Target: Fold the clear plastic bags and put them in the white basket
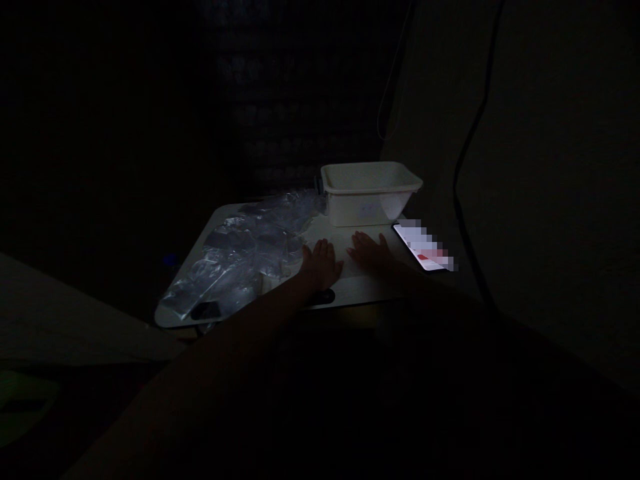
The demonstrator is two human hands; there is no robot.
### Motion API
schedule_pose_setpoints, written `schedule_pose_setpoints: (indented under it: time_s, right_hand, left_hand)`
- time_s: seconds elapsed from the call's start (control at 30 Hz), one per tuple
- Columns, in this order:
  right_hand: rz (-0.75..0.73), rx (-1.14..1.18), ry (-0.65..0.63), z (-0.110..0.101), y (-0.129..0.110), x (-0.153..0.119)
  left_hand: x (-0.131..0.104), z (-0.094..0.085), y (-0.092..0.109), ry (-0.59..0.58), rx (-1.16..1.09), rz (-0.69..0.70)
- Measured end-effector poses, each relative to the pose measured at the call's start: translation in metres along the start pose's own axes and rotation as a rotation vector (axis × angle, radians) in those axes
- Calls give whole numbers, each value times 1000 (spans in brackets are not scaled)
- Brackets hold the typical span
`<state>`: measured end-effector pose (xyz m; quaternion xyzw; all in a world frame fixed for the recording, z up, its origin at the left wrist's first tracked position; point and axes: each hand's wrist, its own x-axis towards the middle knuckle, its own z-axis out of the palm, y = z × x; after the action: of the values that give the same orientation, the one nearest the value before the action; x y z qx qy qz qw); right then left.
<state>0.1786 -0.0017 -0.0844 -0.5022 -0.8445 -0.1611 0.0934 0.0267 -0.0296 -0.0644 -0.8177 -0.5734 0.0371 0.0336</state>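
Observation:
In dim light, my left hand lies flat on a small white table, fingers stretched out and holding nothing. Just right of it my right hand also rests on the tabletop, its fingers spread. Clear plastic bags are heaped across the left half of the table, close to my left hand. Beyond both hands stands a white plastic tub. A lit phone lies to the right of my right hand, its screen partly blurred out.
Dark slots are cut into the table's front edge. A black cable hangs down the wall on the right, and a thinner cord loops behind the tub. The surroundings are mostly too dark to make out.

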Motion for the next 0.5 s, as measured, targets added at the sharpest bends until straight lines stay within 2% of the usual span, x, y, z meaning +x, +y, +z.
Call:
schedule_pose_setpoints:
  time_s: [0.2, 0.33, 0.5]
  right_hand:
    - [-12, 64, -73, -16, -14, 9]
    - [-35, 113, -129, -14, -24, 11]
    - [-55, 106, -132, -10, -23, 9]
  left_hand:
    - [0, 1, 0, 7, -1, -3]
    - [1, 2, 0, 9, -7, -10]
    - [2, 1, 0, -17, -15, -13]
